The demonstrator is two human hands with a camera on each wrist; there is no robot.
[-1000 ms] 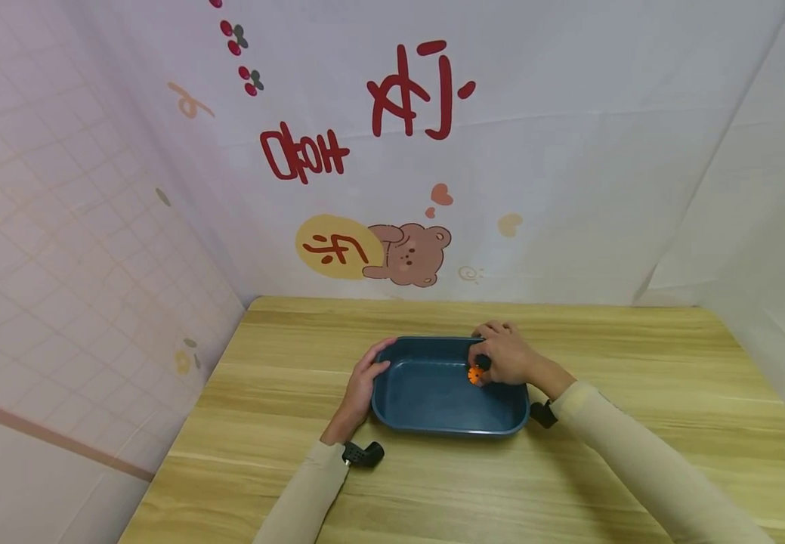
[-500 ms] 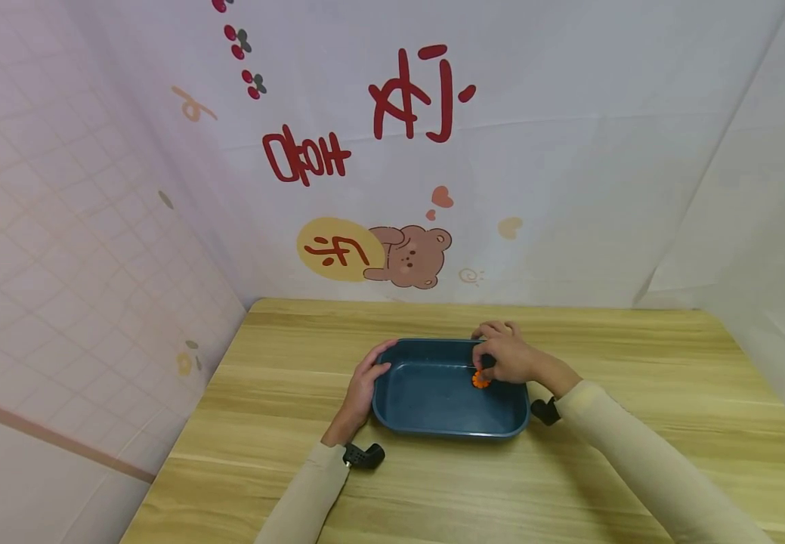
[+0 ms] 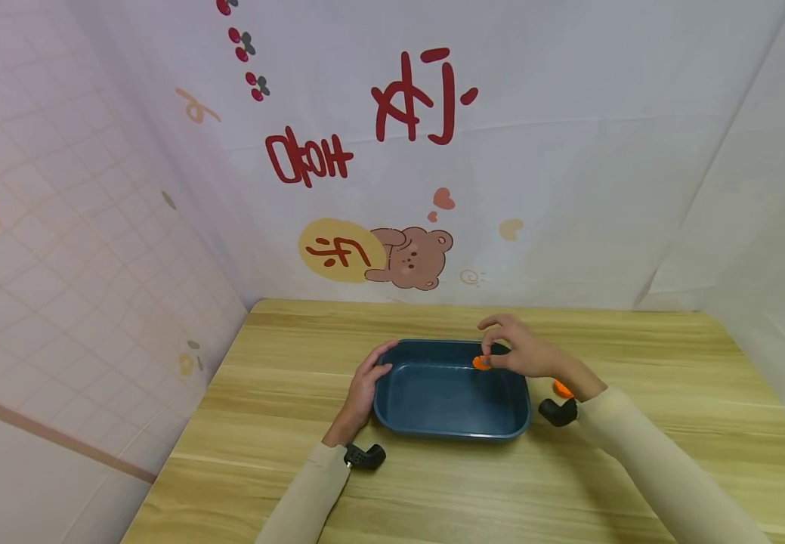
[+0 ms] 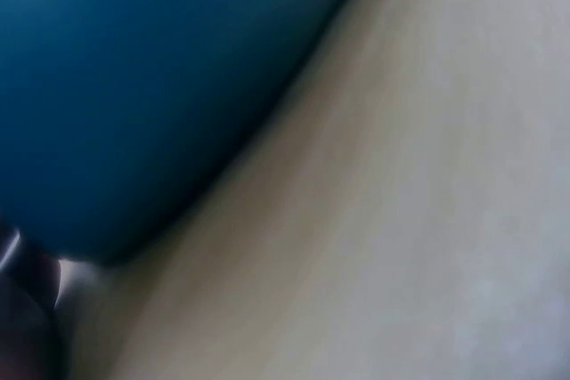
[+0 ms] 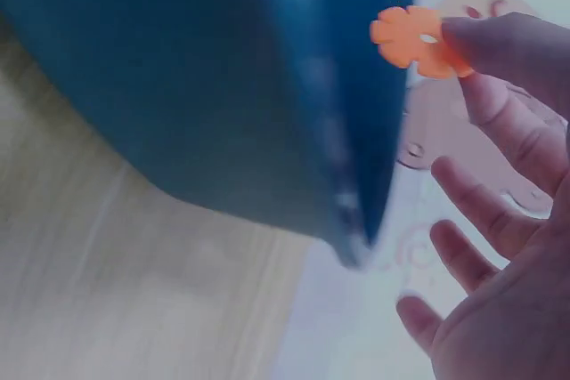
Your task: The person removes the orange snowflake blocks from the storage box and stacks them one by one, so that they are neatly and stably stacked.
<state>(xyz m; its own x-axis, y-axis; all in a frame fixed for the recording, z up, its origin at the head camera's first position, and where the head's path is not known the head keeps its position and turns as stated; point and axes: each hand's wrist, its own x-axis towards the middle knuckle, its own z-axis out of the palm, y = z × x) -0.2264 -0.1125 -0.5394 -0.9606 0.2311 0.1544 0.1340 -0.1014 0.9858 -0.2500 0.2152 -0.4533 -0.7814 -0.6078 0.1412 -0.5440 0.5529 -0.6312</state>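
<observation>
A dark blue rectangular basin (image 3: 452,397) stands on the wooden table, its inside bare. At its left end, my left hand (image 3: 363,385) grips the rim, thumb over the edge and fingers along the outer wall. My right hand (image 3: 517,349) is above the basin's far right corner. Its thumb and index finger pinch an orange interlocking disc (image 5: 411,40), flower-shaped with notched edges and a small slot in the middle. The other fingers spread loosely. In the left wrist view, the basin's outer wall (image 4: 151,104) fills the upper left, and little of the hand shows.
Another orange piece (image 3: 563,389) lies on the table just right of the basin, partly hidden by my right wrist. Black wrist cameras sit under both wrists. A printed white wall (image 3: 569,189) rises behind the table's (image 3: 310,325) far edge.
My right hand has lifted the orange disc from low inside the basin to near the rim, shifting slightly right. The orange piece on the table has come into view. My left hand stays put.
</observation>
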